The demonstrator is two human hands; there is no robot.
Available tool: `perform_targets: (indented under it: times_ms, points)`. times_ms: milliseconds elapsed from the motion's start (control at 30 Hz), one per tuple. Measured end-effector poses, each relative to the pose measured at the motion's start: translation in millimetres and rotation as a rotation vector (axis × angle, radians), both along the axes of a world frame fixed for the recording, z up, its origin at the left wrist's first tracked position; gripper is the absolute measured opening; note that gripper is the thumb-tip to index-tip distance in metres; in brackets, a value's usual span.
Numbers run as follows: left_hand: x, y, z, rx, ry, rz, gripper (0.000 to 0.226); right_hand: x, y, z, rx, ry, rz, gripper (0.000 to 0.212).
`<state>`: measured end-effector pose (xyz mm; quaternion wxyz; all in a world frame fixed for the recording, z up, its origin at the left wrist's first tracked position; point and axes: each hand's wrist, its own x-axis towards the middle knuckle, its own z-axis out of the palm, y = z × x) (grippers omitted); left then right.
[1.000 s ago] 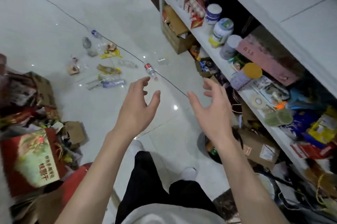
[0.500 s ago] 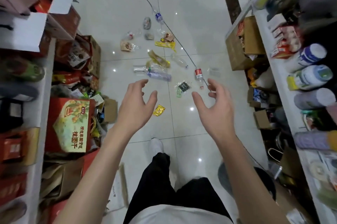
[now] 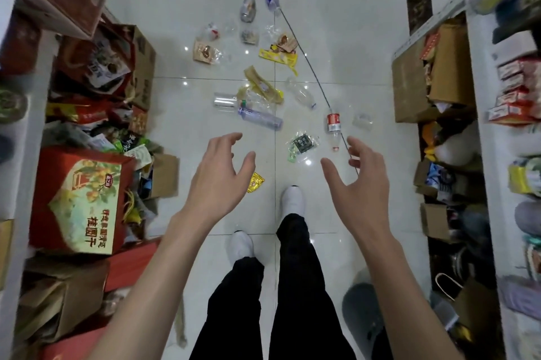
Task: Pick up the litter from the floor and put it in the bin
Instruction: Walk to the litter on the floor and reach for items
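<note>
Red gift box [image 3: 79, 201] at the left with large characters 桂圆干 down its front and a smaller column beside them too blurred to read, bottle [image 3: 334, 125] label, wrappers and shelf cartons illegible

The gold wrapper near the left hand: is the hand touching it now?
Apart. In the head view the open left hand is raised above the floor; the gold wrapper lies flat on the tile beside its thumb.

One head-worn camera looks steeply down from standing height at the tiled floor [image 3: 181, 8]. Shelves [image 3: 483, 125] flank the aisle; the scattered litter [image 3: 260, 90] lies ahead.
</note>
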<state>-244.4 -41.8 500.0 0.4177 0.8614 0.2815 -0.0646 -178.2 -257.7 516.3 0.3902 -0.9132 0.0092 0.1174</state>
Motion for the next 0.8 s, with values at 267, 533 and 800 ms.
perform_targets:
  times_ms: [267,533,800]
  points:
    - [100.7,1.3,-122.5,0.029,0.040,0.036,0.047,105.8,-1.8,-139.2,-0.039,0.045,0.057,0.057]
    - [124.9,14.7,-304.8,0.055,0.056,0.046,0.046,151.8,7.9,-327.5,-0.071,0.005,0.113,0.057]
    - [86.9,13.6,-514.3,0.061,0.115,-0.008,0.045,155.5,3.3,-549.6,-0.154,-0.017,0.184,0.059]
